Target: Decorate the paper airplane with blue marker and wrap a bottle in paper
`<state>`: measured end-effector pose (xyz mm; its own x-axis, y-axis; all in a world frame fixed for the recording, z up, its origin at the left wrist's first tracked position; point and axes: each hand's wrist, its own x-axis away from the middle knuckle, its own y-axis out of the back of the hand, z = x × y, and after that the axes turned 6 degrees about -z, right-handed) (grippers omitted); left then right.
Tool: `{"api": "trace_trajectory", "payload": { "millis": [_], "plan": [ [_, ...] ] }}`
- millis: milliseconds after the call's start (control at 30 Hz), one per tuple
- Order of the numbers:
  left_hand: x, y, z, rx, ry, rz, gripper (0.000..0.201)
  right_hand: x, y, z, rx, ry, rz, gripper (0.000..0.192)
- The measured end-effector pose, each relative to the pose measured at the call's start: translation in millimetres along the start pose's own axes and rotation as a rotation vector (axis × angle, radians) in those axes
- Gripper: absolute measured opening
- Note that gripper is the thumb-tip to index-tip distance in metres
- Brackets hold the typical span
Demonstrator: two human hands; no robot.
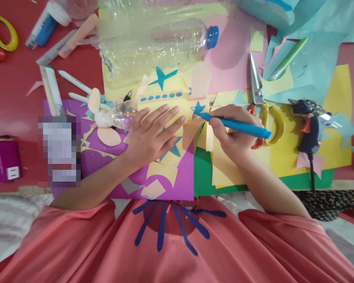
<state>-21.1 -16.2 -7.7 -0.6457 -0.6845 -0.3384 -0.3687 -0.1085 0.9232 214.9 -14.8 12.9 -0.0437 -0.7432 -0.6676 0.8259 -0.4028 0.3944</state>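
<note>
My right hand [234,131] grips a blue marker [238,126]. The marker's tip touches a partly coloured blue star [198,109] on pale yellow paper. My left hand [156,135] lies with its fingers spread over the pale yellow paper [162,106], which carries a row of blue dots and other blue stars. A pointed blue star [161,78] shows above the dots. At the paper's left end a clear plastic bottle neck [118,117] sticks out, with peach paper ovals [109,136] beside it. My left hand covers part of the paper.
A large clear bottle [156,43] with a blue cap lies at the back. Scissors [262,106] rest right of my right hand, with a glue gun [310,127] farther right. A phone [60,151], markers [78,81] and paper scraps [162,173] lie around.
</note>
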Motion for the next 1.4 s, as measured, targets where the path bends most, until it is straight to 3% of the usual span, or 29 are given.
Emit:
{"api": "trace_trajectory", "payload": {
  "millis": [100,300,500,700,900,1100,1300,1400],
  "plan": [
    [0.3,0.2,0.5,0.0,-0.001,0.01,0.054,-0.3,-0.4,0.2,-0.032,0.017,-0.035,0.015],
    [-0.4,0.1,-1.1,-0.022,-0.008,-0.034,0.055,1.1,2.5,-1.9,0.008,-0.048,0.087,0.018],
    [-1.7,2.4,-1.8,-0.018,-0.006,-0.001,0.053,-0.6,1.4,-1.0,-0.097,0.015,-0.029,0.009],
    [0.2,-0.1,0.3,-0.025,-0.038,-0.039,0.055,-0.3,2.4,-0.4,-0.052,0.024,0.063,0.012],
    [1.1,-2.0,1.1,-0.018,-0.045,-0.075,0.057,2.1,1.6,-2.0,-0.002,-0.006,-0.012,0.017],
    [-0.9,0.3,-1.4,-0.068,-0.044,-0.082,0.057,1.2,1.3,-1.2,-0.06,0.035,0.067,0.01],
    [-3.2,2.1,-2.9,-0.096,-0.067,-0.133,0.057,1.1,2.4,-2.4,-0.028,0.038,-0.024,0.01],
    [-3.6,3.1,-3.4,-0.089,-0.058,-0.115,0.058,1.5,2.8,-2.0,-0.042,0.021,0.027,0.011]
  ]
}}
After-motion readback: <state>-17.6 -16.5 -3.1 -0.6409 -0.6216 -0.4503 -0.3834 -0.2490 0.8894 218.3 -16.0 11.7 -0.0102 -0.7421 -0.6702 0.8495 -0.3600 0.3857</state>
